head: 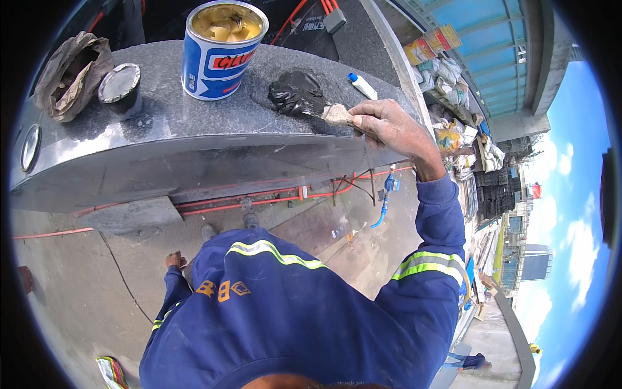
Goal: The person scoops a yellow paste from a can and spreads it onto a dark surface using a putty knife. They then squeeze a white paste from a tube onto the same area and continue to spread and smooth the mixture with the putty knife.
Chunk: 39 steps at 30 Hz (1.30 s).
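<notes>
My right hand [394, 127] grips the handle end of a small putty knife [336, 114], crusted with pale residue. Its blade meets a mound of glossy black paste [297, 92] on a grey stone slab [155, 68]. To the left of the paste stands an open blue and white tin [214, 68] of yellowish paste, bearing writing. A small white tube [364, 87] with a blue cap lies beyond my right hand. Low at my side hangs my left hand [176, 260], away from the slab; its fingers look curled, and whether it holds anything is unclear.
A crumpled brown bag [73, 78] and a dark tub with a pale lid [119, 87] sit on the slab's left. A round metal lid [31, 148] lies near its edge. Red pipes [243, 202] and a blue water meter [390, 184] are below. Another person [472, 362] is far right.
</notes>
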Available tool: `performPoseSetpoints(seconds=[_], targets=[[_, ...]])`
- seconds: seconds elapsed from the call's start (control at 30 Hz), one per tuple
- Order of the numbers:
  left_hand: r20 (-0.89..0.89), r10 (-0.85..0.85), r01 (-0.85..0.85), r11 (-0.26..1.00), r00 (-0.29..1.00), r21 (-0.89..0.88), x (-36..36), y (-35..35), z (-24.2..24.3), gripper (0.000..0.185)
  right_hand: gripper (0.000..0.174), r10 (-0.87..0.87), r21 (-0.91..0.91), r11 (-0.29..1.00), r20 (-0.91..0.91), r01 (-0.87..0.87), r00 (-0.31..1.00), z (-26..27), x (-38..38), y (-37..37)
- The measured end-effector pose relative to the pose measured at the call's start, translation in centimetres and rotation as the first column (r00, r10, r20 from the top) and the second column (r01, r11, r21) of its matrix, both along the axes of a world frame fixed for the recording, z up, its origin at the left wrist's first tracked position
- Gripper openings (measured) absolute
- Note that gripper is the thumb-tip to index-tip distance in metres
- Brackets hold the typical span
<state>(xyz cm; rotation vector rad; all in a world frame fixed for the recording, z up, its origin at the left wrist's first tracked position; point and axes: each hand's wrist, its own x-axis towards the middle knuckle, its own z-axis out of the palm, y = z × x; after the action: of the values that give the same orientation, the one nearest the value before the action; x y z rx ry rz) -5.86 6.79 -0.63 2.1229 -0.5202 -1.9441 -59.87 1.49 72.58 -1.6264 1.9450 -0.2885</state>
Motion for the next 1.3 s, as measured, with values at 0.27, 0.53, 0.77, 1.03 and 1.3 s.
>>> performPoseSetpoints(seconds=[0.27, 0.53, 0.77, 1.03, 1.3], targets=[[-0.017, 0.074, -0.076, 0.994, 0.997, -0.079, -0.9, -1.2, 1.2, 0.031, 0.027, -0.087, -0.167, 0.984, -0.153, 0.061, 0.984, 2.7, -0.5, -1.2], [-0.035, 0.101, -0.105, 0.987, 0.994, -0.123, 2.2, 3.1, -0.3, 0.016, 0.040, 0.258, -0.118, 0.799, -0.819, -0.590, 0.513, -0.6, 1.8, 0.3], [-0.021, 0.106, -0.108, 0.990, 0.994, -0.096, 0.6, 4.1, 0.5, 0.018, 0.040, 0.226, -0.255, 0.730, -0.786, -0.634, 0.576, 3.2, 3.4, -1.5], [-0.081, 0.118, -0.132, 0.973, 0.990, -0.190, -1.9, 1.5, 1.8, 0.020, 0.027, 0.319, -0.046, 0.791, -0.819, -0.610, 0.476, 4.6, 3.0, -2.8], [-0.054, 0.130, -0.135, 0.985, 0.990, -0.106, -0.7, 1.6, 2.0, 0.024, 0.022, 0.416, 0.025, 0.752, -0.792, -0.658, 0.446, 2.2, 2.6, -4.3]])
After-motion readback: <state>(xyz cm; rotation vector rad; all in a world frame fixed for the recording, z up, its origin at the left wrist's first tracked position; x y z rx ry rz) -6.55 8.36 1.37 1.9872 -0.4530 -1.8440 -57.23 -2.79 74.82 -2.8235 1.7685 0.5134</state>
